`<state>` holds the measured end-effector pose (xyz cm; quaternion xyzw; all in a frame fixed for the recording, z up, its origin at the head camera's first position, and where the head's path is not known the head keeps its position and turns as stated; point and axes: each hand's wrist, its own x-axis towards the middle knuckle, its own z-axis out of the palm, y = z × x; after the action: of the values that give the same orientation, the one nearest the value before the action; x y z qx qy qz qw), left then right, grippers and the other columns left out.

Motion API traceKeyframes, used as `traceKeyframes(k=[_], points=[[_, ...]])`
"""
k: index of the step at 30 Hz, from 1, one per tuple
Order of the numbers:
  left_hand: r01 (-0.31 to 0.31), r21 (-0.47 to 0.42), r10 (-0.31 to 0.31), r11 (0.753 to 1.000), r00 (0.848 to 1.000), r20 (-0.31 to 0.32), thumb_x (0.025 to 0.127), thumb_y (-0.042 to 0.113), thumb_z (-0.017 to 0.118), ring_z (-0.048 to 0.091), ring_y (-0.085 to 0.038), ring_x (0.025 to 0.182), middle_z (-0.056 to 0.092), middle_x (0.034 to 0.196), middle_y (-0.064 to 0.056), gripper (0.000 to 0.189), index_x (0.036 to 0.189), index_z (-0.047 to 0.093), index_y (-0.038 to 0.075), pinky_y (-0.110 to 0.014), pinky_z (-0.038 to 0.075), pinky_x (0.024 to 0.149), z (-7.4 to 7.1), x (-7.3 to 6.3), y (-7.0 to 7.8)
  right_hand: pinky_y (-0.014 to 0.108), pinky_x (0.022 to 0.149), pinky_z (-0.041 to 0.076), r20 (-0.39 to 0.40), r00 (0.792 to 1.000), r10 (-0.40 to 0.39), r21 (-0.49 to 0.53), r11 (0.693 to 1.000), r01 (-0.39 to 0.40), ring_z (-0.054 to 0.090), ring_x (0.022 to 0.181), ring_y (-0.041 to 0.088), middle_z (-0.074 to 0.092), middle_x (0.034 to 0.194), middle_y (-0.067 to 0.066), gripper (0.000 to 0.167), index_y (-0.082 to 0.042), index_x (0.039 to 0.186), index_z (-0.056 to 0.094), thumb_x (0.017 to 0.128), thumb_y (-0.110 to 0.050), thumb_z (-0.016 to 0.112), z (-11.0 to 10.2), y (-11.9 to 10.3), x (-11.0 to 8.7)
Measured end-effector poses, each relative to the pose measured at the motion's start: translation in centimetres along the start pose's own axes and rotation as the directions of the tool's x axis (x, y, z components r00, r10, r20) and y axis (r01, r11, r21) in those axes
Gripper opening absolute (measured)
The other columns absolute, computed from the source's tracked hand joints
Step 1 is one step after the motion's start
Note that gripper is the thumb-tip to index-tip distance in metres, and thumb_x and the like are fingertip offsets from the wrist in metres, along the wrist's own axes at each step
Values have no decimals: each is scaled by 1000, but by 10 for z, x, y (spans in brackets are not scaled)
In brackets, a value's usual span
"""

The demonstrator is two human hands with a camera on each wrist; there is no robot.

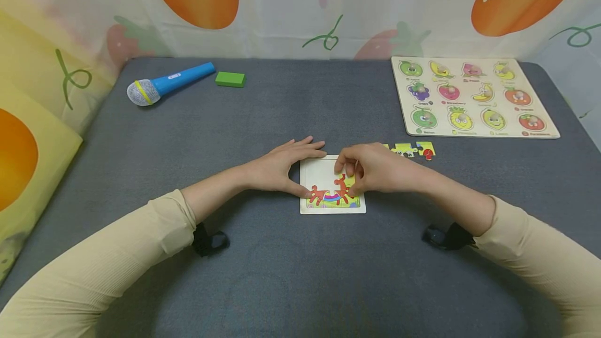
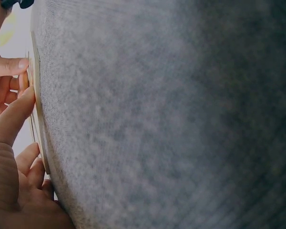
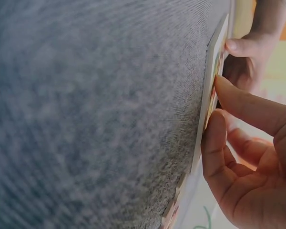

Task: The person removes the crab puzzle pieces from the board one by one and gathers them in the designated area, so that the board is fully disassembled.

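A small white puzzle tray [image 1: 324, 210] lies flat on the table, with joined pieces showing red animal legs and a rainbow [image 1: 332, 197] along its lower part. My left hand [image 1: 277, 167] holds the tray steady at its left side, thumb on the lower left and fingers stretched past the top left corner. Over the right half, my right hand [image 1: 382, 168] has curled fingers and pinches a yellow-and-red puzzle piece [image 1: 345, 183], partly covered by the fingers. In the right wrist view, the right thumb [image 3: 248, 105] touches the picture side of the tray.
Loose puzzle pieces [image 1: 425, 149] lie just beyond the right hand, one partly hidden by it. A fruit peg board [image 1: 474, 99] sits at the back right. At the back left are a blue toy microphone [image 1: 183, 80] and a green block [image 1: 230, 79].
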<state>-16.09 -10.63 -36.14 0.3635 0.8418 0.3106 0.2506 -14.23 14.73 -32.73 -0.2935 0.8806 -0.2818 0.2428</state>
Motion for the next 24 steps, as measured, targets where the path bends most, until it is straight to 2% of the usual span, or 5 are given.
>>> traceKeyframes(k=[12, 24], points=[[-2, -4, 2, 1000, 1000, 4, 80, 32, 80, 8, -26, 158, 25, 166, -5, 84, 151, 40, 11, -50, 2, 129, -1, -1, 1, 24, 61, 45, 0, 1000, 24, -28, 999, -24, 52, 67, 13, 59, 82, 3, 40, -8, 103, 67, 70, -10, 89, 0, -2, 2], [-6, 0, 6, 1000, 1000, 1, 80, 32, 81, 9, -26, 158, 26, 166, -5, 84, 151, 41, 11, -50, 2, 129, -1, -1, 1, 25, 62, 44, -3, 999, 40, -38, 998, -40, 51, 69, 14, 59, 82, 4, 37, -8, 99, 66, 70, -11, 89, -1, -2, 3]])
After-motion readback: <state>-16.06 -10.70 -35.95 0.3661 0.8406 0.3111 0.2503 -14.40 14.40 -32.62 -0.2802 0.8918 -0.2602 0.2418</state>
